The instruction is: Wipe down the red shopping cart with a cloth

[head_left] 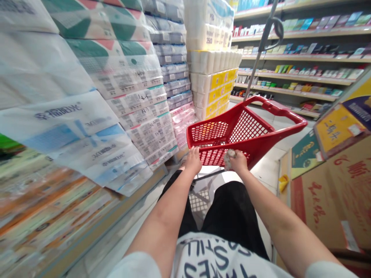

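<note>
- Left hand (193, 160): fingers curled over the near rim of a red plastic shopping basket (278, 122); closed on the rim, well apart from the other hand.
- Right hand (239, 161): closed around a crumpled pale wad (230, 158), its material unclear, at the same rim; contact between this hand and the rim cannot be told.
- Below both hands: black shorts (232, 208) and a white shirt with dark lettering (220, 255), worn by the person.
- Ahead of the hands: the basket's mesh walls, with a long metal pull handle (262, 50) rising from its far end.
- Left of the left hand: a tall stack of plastic-wrapped bulk packs (136, 104), with pink packs (182, 123) at its far end.
- Right of the right hand: printed cardboard cartons (321, 200), with a small yellow item (283, 182) at their edge.
- Farthest from the hands: yellow-banded tissue rolls (214, 90) and, beyond them, stocked store shelves (290, 75).
</note>
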A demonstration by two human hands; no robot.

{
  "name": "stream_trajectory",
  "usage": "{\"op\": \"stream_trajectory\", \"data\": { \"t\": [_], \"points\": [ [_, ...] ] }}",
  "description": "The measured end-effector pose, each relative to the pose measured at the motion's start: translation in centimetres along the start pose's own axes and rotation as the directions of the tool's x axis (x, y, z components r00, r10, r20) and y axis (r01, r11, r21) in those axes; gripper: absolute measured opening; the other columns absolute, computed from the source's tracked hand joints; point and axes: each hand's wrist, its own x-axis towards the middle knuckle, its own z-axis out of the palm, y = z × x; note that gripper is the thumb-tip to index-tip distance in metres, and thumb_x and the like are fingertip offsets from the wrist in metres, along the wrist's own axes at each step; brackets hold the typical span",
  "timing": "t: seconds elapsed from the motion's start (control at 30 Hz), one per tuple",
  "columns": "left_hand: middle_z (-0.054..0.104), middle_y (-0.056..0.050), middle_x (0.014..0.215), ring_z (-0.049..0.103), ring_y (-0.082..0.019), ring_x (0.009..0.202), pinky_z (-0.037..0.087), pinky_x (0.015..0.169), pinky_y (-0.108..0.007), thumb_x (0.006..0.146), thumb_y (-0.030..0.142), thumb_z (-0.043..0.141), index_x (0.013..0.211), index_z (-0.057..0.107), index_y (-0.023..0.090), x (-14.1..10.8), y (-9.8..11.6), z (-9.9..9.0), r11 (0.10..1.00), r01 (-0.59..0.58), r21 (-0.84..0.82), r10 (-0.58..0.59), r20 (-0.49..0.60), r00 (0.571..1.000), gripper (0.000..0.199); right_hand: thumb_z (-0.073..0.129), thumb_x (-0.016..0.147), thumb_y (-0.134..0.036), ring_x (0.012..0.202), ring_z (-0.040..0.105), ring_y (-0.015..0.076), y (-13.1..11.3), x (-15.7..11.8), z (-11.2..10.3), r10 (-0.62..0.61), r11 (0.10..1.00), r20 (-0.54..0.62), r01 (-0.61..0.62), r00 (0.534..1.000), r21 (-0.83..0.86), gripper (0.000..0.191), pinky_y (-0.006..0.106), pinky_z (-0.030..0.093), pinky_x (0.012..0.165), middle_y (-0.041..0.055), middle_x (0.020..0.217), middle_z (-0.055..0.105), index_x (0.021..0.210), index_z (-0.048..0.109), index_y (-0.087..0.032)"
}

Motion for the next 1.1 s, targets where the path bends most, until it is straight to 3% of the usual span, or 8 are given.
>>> {"op": "stream_trajectory", "data": {
  "t": [0.17, 0.3, 0.43, 0.57, 0.7, 0.87, 1.0, 1.1],
  "points": [
    [0.042, -0.021, 0.142, 0.028, -0.031, 0.142, 0.027, 0.117, -0.054, 0.074, 0.002, 0.046, 0.137, 0.035, 0.008, -0.1, 0.2, -0.4, 1.0, -0.001, -0.03, 0.001, 0.024, 1.0, 0.064, 0.05, 0.08, -0.026, 0.089, 0.054, 0.0215, -1.6, -0.7, 0.9, -0.047, 0.998, -0.035, 0.048, 0.998, 0.036, 0.017, 0.032, 0.043, 0.08, 0.0091, 0.098, 0.057, 0.092, 0.058, -0.017],
    [0.042, -0.022, 0.142, 0.026, -0.031, 0.142, 0.023, 0.118, -0.051, 0.074, 0.001, 0.045, 0.136, 0.036, 0.004, -0.2, 0.5, -0.8, 0.999, 0.008, -0.032, -0.006, 0.048, 0.999, 0.063, 0.053, 0.076, -0.022, 0.08, 0.055, 0.0196, -3.3, -1.4, 1.8, -0.109, 0.992, 0.09, 0.103, 0.99, 0.066, 0.014, 0.031, 0.045, 0.076, 0.005, 0.088, 0.058, 0.087, 0.06, -0.019],
    [0.04, -0.022, 0.145, 0.024, -0.03, 0.143, 0.024, 0.118, -0.05, 0.073, 0.0, 0.045, 0.138, 0.035, 0.005, -0.4, 0.6, -1.1, 0.999, 0.005, -0.044, -0.001, 0.076, 0.997, 0.066, 0.05, 0.082, -0.025, 0.091, 0.055, 0.0214, -5.2, -1.8, 2.9, -0.154, 0.986, 0.004, 0.154, 0.988, 0.072, 0.019, 0.033, 0.044, 0.082, 0.0079, 0.098, 0.058, 0.097, 0.059, -0.018],
    [0.038, -0.022, 0.146, 0.022, -0.03, 0.144, 0.023, 0.118, -0.051, 0.074, 0.0, 0.045, 0.139, 0.034, 0.005, -0.6, 0.6, -1.3, 0.998, 0.008, -0.06, -0.002, 0.087, 0.996, 0.066, 0.055, 0.078, -0.02, 0.081, 0.055, 0.0193, -6.8, -2.5, 4.3, -0.192, 0.981, 0.203, 0.189, 0.96, 0.031, 0.008, 0.029, 0.043, 0.073, 0.0053, 0.088, 0.06, 0.084, 0.06, -0.019],
    [0.039, -0.021, 0.146, 0.022, -0.029, 0.144, 0.023, 0.119, -0.049, 0.077, 0.001, 0.043, 0.138, 0.034, 0.004, -0.8, 0.5, -1.5, 0.998, -0.015, -0.067, 0.021, 0.095, 0.995, 0.063, 0.052, 0.084, -0.02, 0.096, 0.055, 0.0209, -8.5, -3.1, 5.0, -0.258, 0.966, 0.12, 0.255, 0.959, 0.044, 0.02, 0.029, 0.043, 0.079, 0.0083, 0.104, 0.058, 0.103, 0.058, -0.019],
    [0.038, -0.021, 0.147, 0.022, -0.028, 0.145, 0.022, 0.12, -0.048, 0.078, 0.001, 0.044, 0.139, 0.033, 0.004, -1.0, 0.4, -1.7, 0.998, -0.038, -0.05, 0.043, 0.088, 0.995, 0.062, 0.054, 0.084, -0.018, 0.087, 0.056, 0.0186, -10.1, -3.4, 5.3, -0.266, 0.957, 0.292, 0.289, 0.918, -0.036, 0.009, 0.027, 0.042, 0.073, 0.0062, 0.1, 0.058, 0.092, 0.058, -0.02],
    [0.04, -0.019, 0.146, 0.023, -0.027, 0.144, 0.025, 0.118, -0.052, 0.078, 0.002, 0.045, 0.139, 0.034, 0.009, -1.3, 0.3, -1.6, 0.998, -0.05, -0.046, 0.053, 0.071, 0.996, 0.062, 0.053, 0.086, -0.021, 0.087, 0.056, 0.0184, -10.7, -3.7, 5.4, -0.299, 0.947, 0.242, 0.319, 0.923, -0.046, 0.015, 0.026, 0.041, 0.07, 0.0059, 0.104, 0.057, 0.101, 0.059, -0.022],
    [0.04, -0.018, 0.146, 0.024, -0.027, 0.144, 0.026, 0.117, -0.052, 0.078, 0.001, 0.045, 0.139, 0.034, 0.01, -1.3, 0.3, -1.5, 0.998, -0.046, -0.04, 0.049, 0.061, 0.997, 0.063, 0.054, 0.086, -0.021, 0.081, 0.056, 0.0181, -11.0, -3.9, 5.2, -0.302, 0.938, 0.329, 0.341, 0.895, -0.067, 0.016, 0.027, 0.041, 0.067, 0.0056, 0.1, 0.058, 0.1, 0.061, -0.023]
  ]
}}
